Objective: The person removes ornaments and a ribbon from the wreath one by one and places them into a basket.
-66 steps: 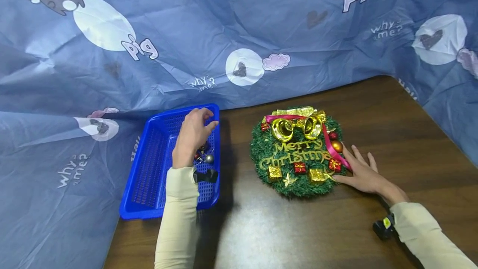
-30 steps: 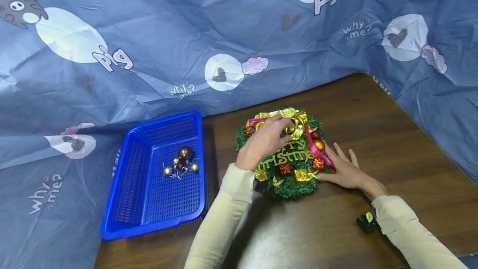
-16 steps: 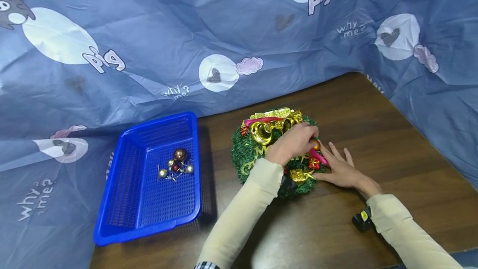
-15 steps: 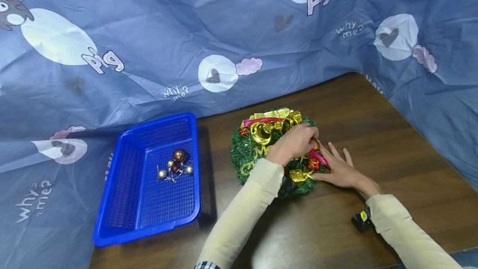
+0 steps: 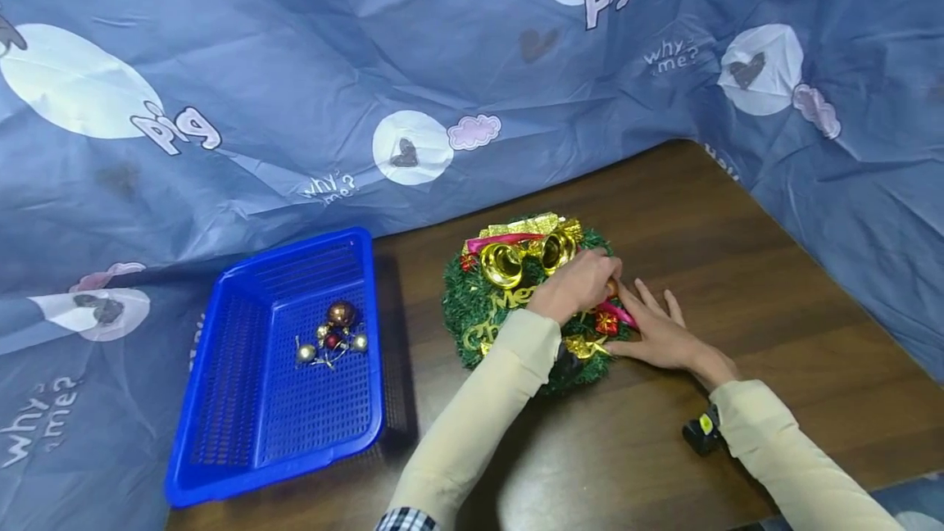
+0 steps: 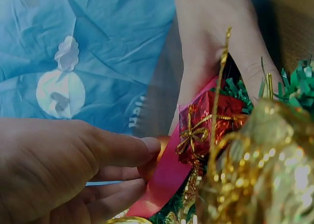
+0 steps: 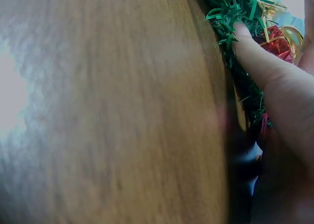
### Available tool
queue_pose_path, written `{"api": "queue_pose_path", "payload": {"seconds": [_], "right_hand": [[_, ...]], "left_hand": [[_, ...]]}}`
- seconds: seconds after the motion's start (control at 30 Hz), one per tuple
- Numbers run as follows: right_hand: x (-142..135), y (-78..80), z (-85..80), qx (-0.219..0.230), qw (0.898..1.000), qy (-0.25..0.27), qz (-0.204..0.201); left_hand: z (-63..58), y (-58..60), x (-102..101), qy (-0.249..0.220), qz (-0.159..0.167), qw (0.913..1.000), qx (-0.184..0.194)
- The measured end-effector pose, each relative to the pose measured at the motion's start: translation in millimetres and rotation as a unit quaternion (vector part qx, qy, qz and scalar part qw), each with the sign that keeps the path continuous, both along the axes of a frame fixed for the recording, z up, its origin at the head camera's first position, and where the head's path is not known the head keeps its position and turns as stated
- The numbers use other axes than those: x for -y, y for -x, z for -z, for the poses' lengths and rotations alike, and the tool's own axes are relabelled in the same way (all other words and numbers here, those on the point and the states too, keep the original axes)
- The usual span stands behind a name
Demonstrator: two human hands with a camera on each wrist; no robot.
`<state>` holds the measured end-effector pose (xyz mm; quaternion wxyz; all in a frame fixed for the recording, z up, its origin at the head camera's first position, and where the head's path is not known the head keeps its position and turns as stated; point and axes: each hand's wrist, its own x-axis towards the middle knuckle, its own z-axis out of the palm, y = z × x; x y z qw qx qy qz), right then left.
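A green tinsel wreath [image 5: 459, 306] lies on the table, trimmed with gold bells [image 5: 501, 264], small gift boxes and gold "Merry Christmas" lettering, partly hidden by my left forearm. On its right side my left hand [image 5: 578, 281] pinches an orange bauble [image 6: 148, 171] between thumb and fingers, beside the pink ribbon [image 6: 164, 177] and a red gift box [image 6: 216, 118]. My right hand [image 5: 660, 336] rests with spread fingers against the wreath's right edge. Its thumb [image 7: 255, 55] touches the green tinsel in the right wrist view.
A blue plastic basket [image 5: 273, 478] stands to the left. Inside it lie a brown bauble [image 5: 342, 315] and several smaller gold and red ones. A blue patterned cloth [image 5: 295, 47] hangs behind the brown wooden table [image 5: 701, 211].
My left hand has moved right from above the basket, across the wreath, to the orange bauble. My right hand stays at the wreath's edge. The head view has shifted to the right.
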<state>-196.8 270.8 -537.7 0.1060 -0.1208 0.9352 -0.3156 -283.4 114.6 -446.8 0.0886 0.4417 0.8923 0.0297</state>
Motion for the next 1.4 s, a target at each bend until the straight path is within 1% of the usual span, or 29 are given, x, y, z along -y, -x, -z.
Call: {"api": "queue_pose_path", "payload": {"seconds": [0.2, 0.37, 0.6, 0.77, 1.03, 1.17, 1.27, 1.4], "right_hand": [[2, 0.3, 0.6, -0.009, 1.0, -0.008, 0.002], [2, -0.2, 0.1, -0.009, 1.0, -0.014, 0.005], [4, 0.3, 0.2, -0.002, 1.0, -0.016, 0.006], [3, 0.5, -0.3, 0.001, 1.0, -0.016, 0.007], [4, 0.5, -1.3, 0.004, 1.0, -0.011, 0.003], [4, 1.9, 0.8, 0.008, 1.0, -0.01, 0.001], [4, 2.6, 1.7, 0.01, 1.0, -0.011, 0.002], [4, 1.5, 1.1, 0.009, 1.0, -0.011, 0.005]], "left_hand": [[1.0, -2.5, -3, 0.022, -0.008, 0.9997, 0.005], [2.9, -3.2, -5, 0.031, -0.002, 0.9995, -0.004], [0.5, -4.7, 1, 0.004, 0.008, 0.9999, -0.009], [-8.6, -5.6, 3, -0.02, 0.019, 0.9996, -0.003], [-26.4, -9.5, 10, -0.062, 0.022, 0.9978, 0.003], [-37.8, -12.2, 18, -0.084, 0.015, 0.9962, 0.017], [-46.5, -13.7, 25, -0.098, 0.0, 0.9947, 0.032], [-56.7, -15.3, 35, -0.117, -0.01, 0.9925, 0.035]]}}
